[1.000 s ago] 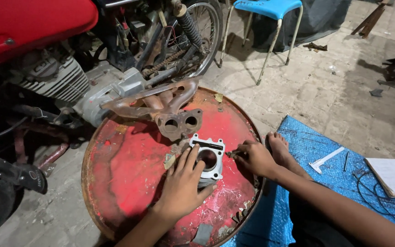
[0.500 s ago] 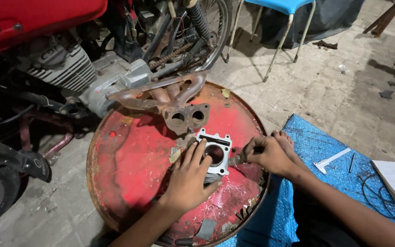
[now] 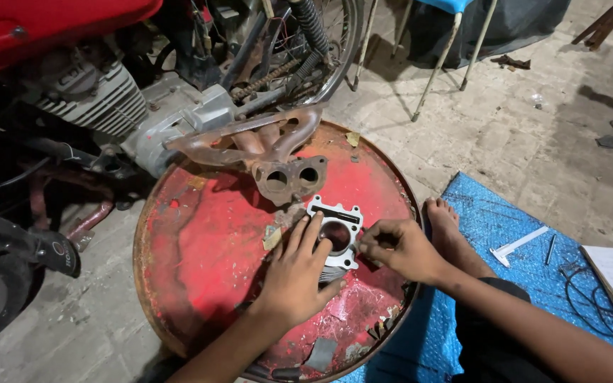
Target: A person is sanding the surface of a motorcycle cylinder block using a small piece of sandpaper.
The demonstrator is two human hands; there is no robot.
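While the left hand (image 3: pixel 294 273) lay spread, steadying the metal engine cylinder (image 3: pixel 335 237) on the red drum lid (image 3: pixel 200 269), the right hand (image 3: pixel 399 248) kept a closed pinch grip at its edge, where a slip could probably nick the sealing face.

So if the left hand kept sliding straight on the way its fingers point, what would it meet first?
The left hand lies flat on the silver engine cylinder block, fingers pointing up and right across its bore. Straight on, it would probably meet the rusty twin-port exhaust manifold just beyond; depth is hard to judge.
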